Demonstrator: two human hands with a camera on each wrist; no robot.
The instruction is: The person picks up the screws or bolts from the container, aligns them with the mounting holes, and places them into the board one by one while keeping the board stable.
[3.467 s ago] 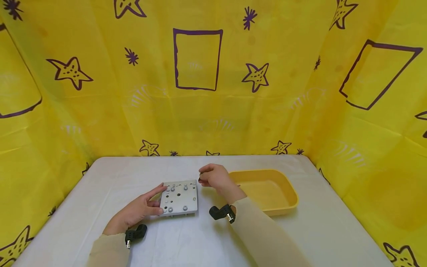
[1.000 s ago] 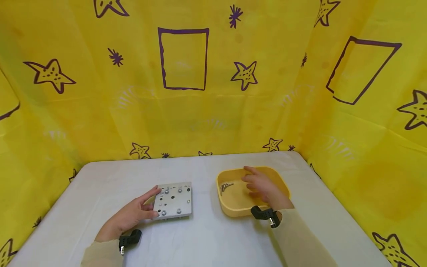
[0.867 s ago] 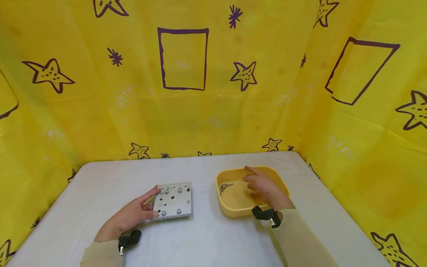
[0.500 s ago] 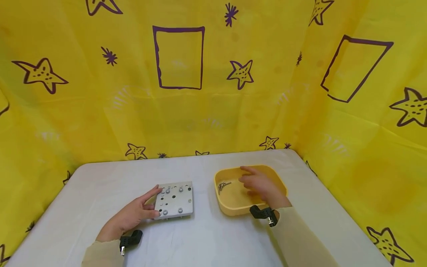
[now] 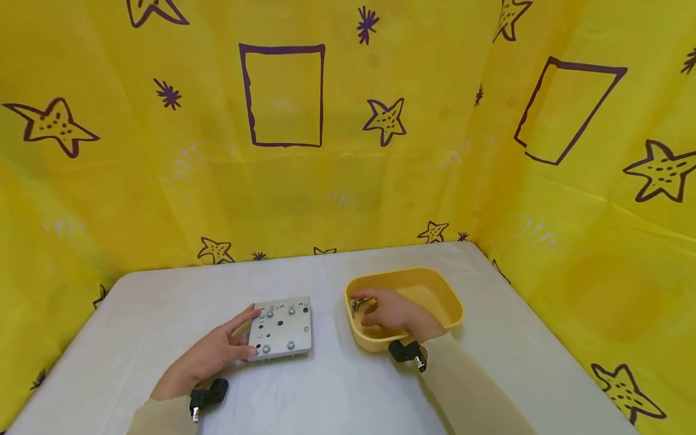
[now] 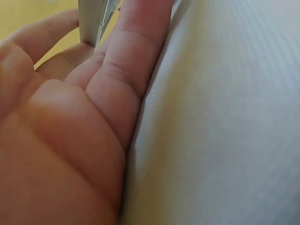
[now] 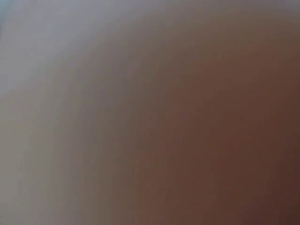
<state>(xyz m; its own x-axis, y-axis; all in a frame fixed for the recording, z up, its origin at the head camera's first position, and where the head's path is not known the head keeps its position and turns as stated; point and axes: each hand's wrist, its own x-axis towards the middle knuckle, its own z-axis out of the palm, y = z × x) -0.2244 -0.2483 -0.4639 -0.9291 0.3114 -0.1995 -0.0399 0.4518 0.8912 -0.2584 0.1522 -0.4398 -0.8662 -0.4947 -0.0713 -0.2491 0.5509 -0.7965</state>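
My left hand [image 5: 209, 350] grips the left edge of a square metal plate [image 5: 283, 332] on the table, thumb at the near corner and a finger at the far one. Holes and several socket-head screws [image 5: 291, 345] dot the plate's top, and short ends show beneath it. In the left wrist view the plate's edge [image 6: 90, 21] stands between the fingers. My right hand [image 5: 394, 311] reaches into a yellow tray [image 5: 435, 279], fingers extended over a small pile of screws [image 5: 355, 308] at its left end. Its fingertips partly cover the pile. The right wrist view is blurred.
A white-covered table [image 5: 315, 393] carries the plate and the tray, with a gap between the two. Yellow patterned curtains [image 5: 283, 199] enclose the back and both sides. Each wrist wears a small black camera [image 5: 408, 353].
Earlier my right hand held something small and dark beside the plate, then hovered over the tray's right part. Now it has moved left onto the screws. My left hand keeps its grip.
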